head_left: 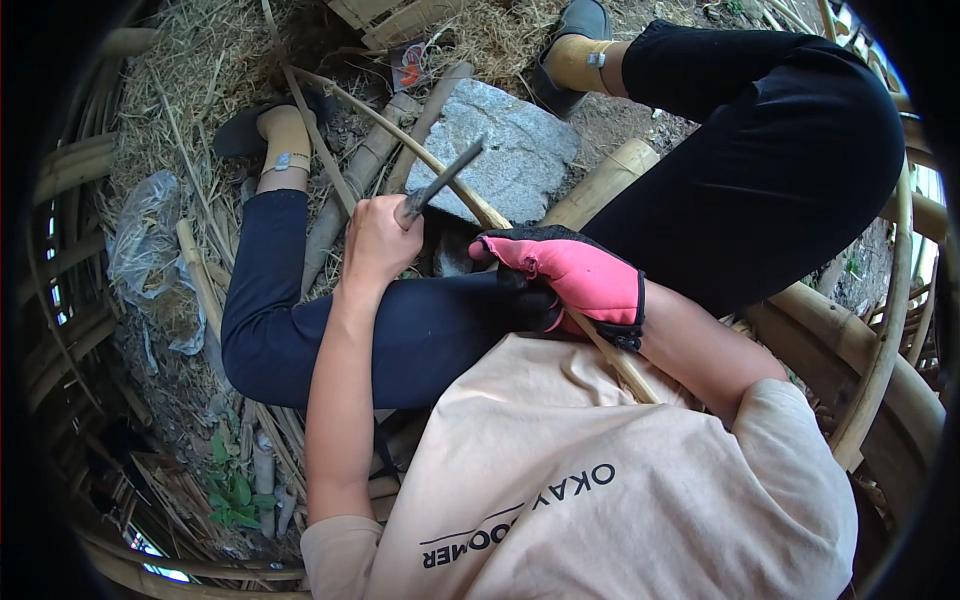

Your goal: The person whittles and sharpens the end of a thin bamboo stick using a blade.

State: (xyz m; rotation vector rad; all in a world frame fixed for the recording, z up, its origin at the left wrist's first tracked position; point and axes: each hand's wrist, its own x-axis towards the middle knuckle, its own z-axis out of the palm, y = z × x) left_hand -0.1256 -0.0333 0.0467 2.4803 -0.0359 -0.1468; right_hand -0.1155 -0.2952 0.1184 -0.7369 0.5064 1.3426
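My bare left hand (376, 247) is wrapped round the handle end of a knife (447, 180). Its dark, narrow blade points up and to the right, crossing a long bamboo strip (487, 213) in view; whether they touch I cannot tell. In a pink and black glove, my right hand (585, 272) grips that strip close to my thigh. One end of the strip runs under the glove toward my shirt, and the other stretches away to the far left. The knife's handle is mostly hidden by my fingers.
Beyond my hands lies a flat grey stone block (515, 140), with a thick bamboo pole (605, 185) beside it. My bent legs frame the work. Straw (190, 60), a clear plastic bag (150, 235) and bamboo pieces litter the ground at left. Bamboo rails (850, 340) stand at right.
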